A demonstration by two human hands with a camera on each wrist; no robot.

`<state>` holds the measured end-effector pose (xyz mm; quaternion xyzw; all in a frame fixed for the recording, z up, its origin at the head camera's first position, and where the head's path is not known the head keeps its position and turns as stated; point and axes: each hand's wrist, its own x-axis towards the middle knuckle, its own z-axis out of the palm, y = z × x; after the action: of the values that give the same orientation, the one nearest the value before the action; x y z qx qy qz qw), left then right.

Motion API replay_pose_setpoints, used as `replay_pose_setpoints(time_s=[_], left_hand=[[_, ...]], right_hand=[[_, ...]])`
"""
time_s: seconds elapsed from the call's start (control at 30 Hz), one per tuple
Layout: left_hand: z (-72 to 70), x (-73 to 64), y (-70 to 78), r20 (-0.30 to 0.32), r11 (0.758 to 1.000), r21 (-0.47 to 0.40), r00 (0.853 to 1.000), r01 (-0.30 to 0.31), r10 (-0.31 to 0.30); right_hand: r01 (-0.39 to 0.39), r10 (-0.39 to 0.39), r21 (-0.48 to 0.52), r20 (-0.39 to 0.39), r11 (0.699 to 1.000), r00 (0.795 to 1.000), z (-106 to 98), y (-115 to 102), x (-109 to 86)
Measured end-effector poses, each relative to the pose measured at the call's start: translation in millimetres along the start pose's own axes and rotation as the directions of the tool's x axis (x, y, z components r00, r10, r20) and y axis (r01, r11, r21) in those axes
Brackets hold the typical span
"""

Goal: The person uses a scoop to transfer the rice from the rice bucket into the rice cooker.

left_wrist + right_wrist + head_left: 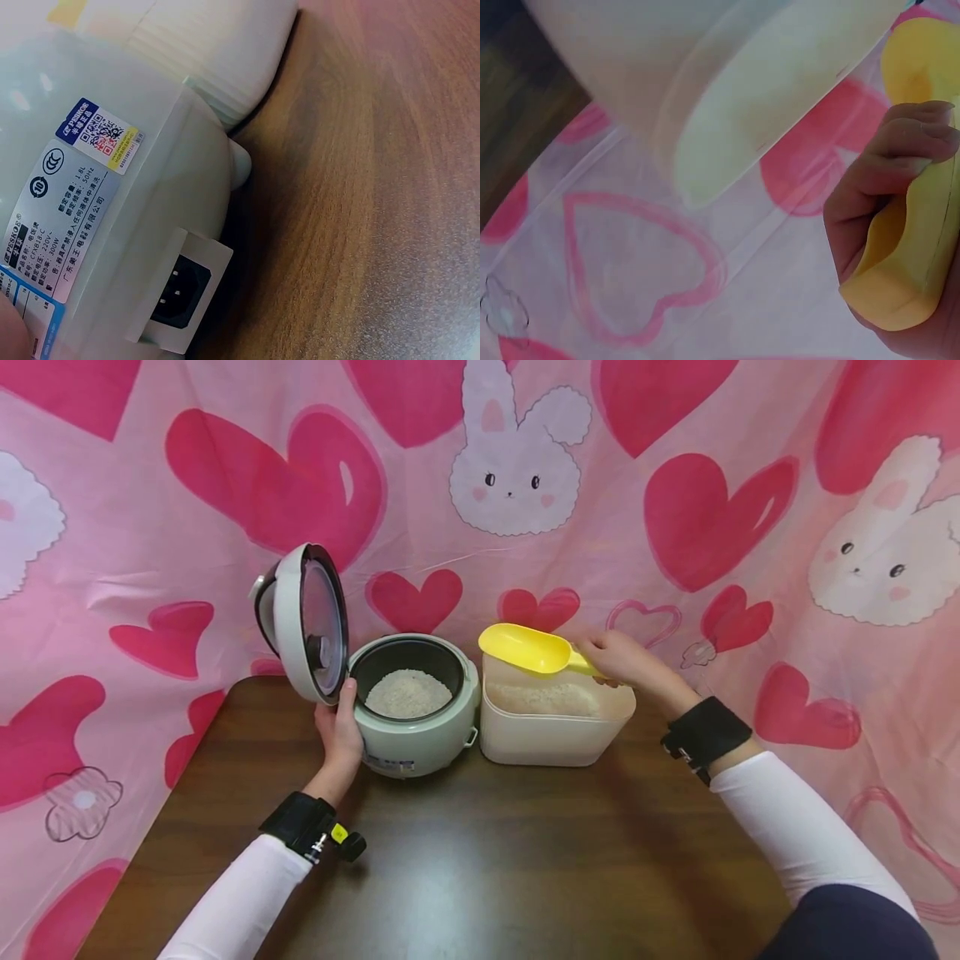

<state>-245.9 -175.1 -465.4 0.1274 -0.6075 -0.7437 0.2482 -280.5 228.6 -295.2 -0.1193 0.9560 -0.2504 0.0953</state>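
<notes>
My right hand (617, 658) grips the handle of a yellow scoop (525, 648), held above a white rice bin (555, 739). No rice shows in the scoop's bowl. In the right wrist view, fingers (900, 150) curl round the scoop's handle (922, 240). Against the left side of a pale green rice cooker (412, 747) rests my left hand (341, 731), thumb extended up by the rim below the raised lid (292, 618). The cooker's dark inner pot (442, 664) holds white rice (408, 693); more rice (547, 699) lies in the bin.
Cooker and bin stand side by side at the back of a brown wooden table (480, 860). Behind them hangs a pink cloth (420, 452) with hearts and rabbits. A power socket (180, 292) and labels (64, 210) show on the cooker in the left wrist view.
</notes>
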Motion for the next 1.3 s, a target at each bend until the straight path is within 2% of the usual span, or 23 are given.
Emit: replay_pose_setpoints(time_s=[0.2, 0.3, 0.37, 0.53, 0.63, 0.73, 0.8, 0.93, 1.13, 1.3], left_hand=[[-1.4, -0.5, -1.0, 0.012, 1.0, 0.008, 1.0, 0.01, -0.01], [-1.5, -0.5, -0.4, 0.009, 1.0, 0.015, 1.0, 0.015, -0.015], [-1.5, -0.4, -0.2, 0.004, 1.0, 0.017, 1.0, 0.015, -0.015], [-1.2, 0.0, 0.3, -0.007, 1.0, 0.006, 1.0, 0.006, -0.006], [-0.8, 0.1, 0.1, -0.014, 1.0, -0.005, 1.0, 0.002, -0.002], [0.0, 0.3, -0.3, -0.017, 1.0, -0.015, 1.0, -0.003, 0.003], [0.3, 0.4, -0.7, -0.015, 1.0, -0.018, 1.0, -0.006, 0.006], [0.1, -0.4, -1.9, -0.003, 1.0, -0.017, 1.0, -0.006, 0.006], [-1.6, -0.8, -2.3, 0.011, 1.0, -0.006, 1.0, 0.0, 0.0], [-2.0, 0.3, -1.1, 0.026, 1.0, -0.003, 1.0, 0.013, -0.013]], right_hand=[[-0.073, 0.067, -0.173, -0.038, 0.982, 0.997, -10.3, 7.5, -14.8], [-0.114, 0.108, -0.265, -0.038, 0.958, 0.993, -12.6, 8.5, -21.3], [-0.135, 0.126, -0.34, -0.051, 0.931, 0.991, -11.9, 7.5, -23.8], [-0.157, 0.11, -0.534, -0.119, 0.831, 0.987, -6.0, -0.5, -26.0], [-0.151, 0.091, -0.641, -0.126, 0.753, 0.988, -1.9, -7.5, -24.5], [-0.127, 0.068, -0.739, -0.109, 0.661, 0.992, 2.7, -15.0, -21.3], [-0.116, 0.047, -0.788, -0.11, 0.605, 0.993, 6.2, -18.2, -18.4], [-0.117, 0.015, -0.843, -0.128, 0.526, 0.992, 12.2, -22.7, -14.1], [-0.107, -0.029, -0.884, -0.134, 0.454, 0.99, 20.6, -23.3, -9.2], [-0.141, -0.015, -0.883, -0.165, 0.448, 0.986, 23.5, -21.9, -7.0]])
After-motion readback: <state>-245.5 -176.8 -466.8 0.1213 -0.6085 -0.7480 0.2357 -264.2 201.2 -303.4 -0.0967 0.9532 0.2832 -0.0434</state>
